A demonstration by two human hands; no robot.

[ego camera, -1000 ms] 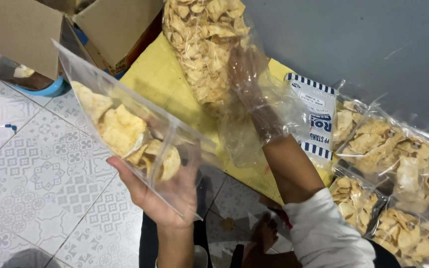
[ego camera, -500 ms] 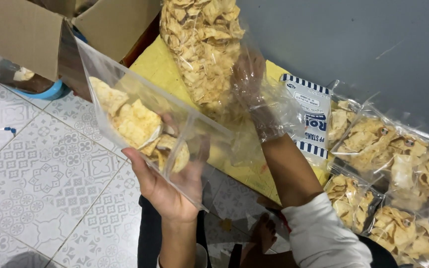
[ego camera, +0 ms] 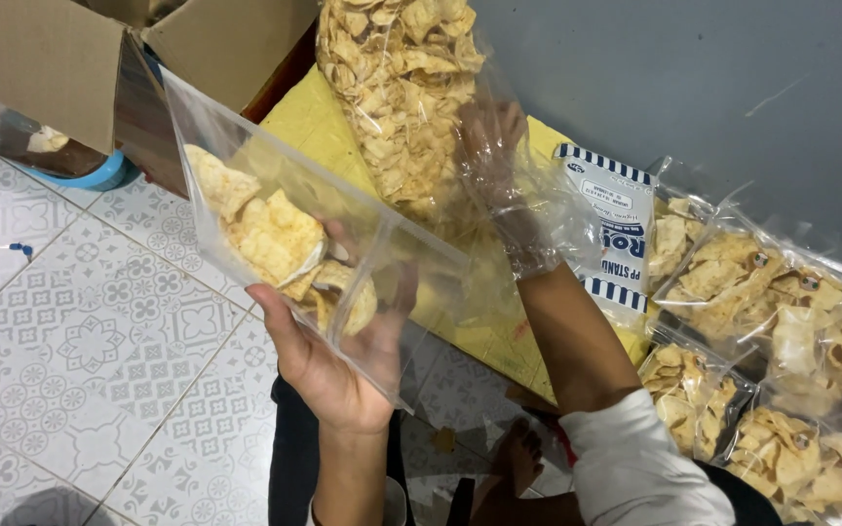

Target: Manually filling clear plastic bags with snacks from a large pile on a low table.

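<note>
Since a second ago, the left hand (ego camera: 338,365) has tipped its clear plastic bag (ego camera: 294,244) a little more upright and nearer the big sack, while the right hand (ego camera: 494,161) has slid higher against that sack. The left palm cups the small bag from beneath, fingers clamped around its lower end so the few crackers (ego camera: 280,248) settle there and its mouth points toward ten o'clock. At one o'clock from it, the right hand (in a thin transparent glove) lies open against the large sack of crackers (ego camera: 401,88), fingers apart; whether it grips any is hard to tell through the film. Sealed cracker packs (ego camera: 782,331) lie at three o'clock, partly cut off.
</note>
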